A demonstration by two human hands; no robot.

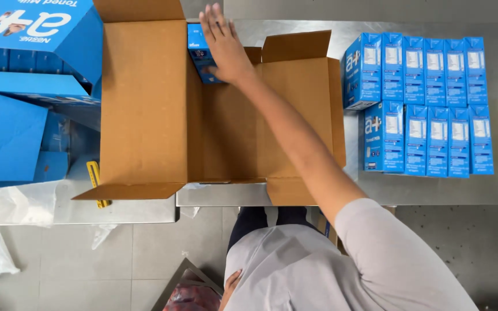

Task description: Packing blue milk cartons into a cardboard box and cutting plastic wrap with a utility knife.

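One blue carton (199, 55) stands in the open box's (226, 126) far corner, right hand (223, 46) flat against it, fingers spread. Ten more cartons (427, 103) wait beside. Left hand (231, 283) apparently idle below.

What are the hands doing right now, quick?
Right hand: open, fingers spread, flat on a blue carton inside the box.
Left hand: down by the body, mostly hidden; cannot tell.
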